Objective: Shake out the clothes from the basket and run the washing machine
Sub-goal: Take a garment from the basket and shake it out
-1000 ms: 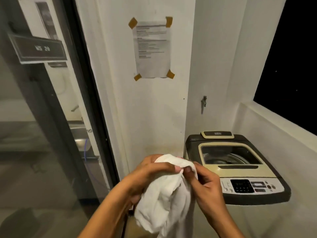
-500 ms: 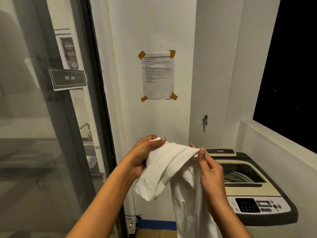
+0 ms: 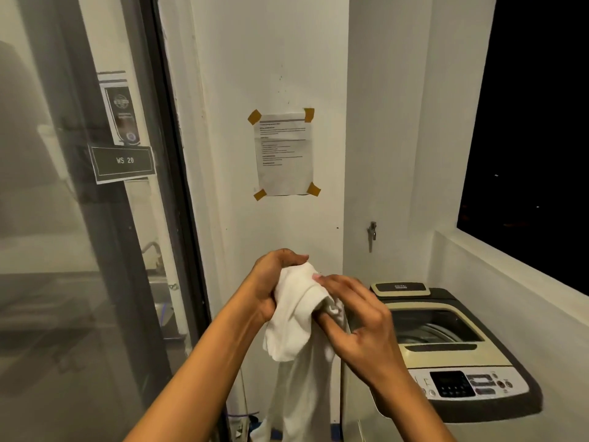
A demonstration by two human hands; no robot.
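Note:
A white garment (image 3: pixel 294 317) hangs bunched in front of me, its long end trailing down toward the floor. My left hand (image 3: pixel 271 282) grips its top from the left. My right hand (image 3: pixel 357 323) holds it from the right, fingers curled into the fabric. The top-loading washing machine (image 3: pixel 446 355) stands at the lower right, with a cream lid with a dark window and a control panel (image 3: pixel 468 384) at its front. The basket is out of view.
A glass door (image 3: pixel 79 234) with a dark frame and a "WS 20" label fills the left. A taped paper notice (image 3: pixel 283 154) hangs on the white wall. A tap (image 3: pixel 371 234) sticks out above the machine. A dark window opening (image 3: pixel 535 138) and white ledge lie right.
Both hands have risen with the garment and then closed together. The spread cloth is bunched again, and my right hand has shifted in over the fabric. The view tilted upward.

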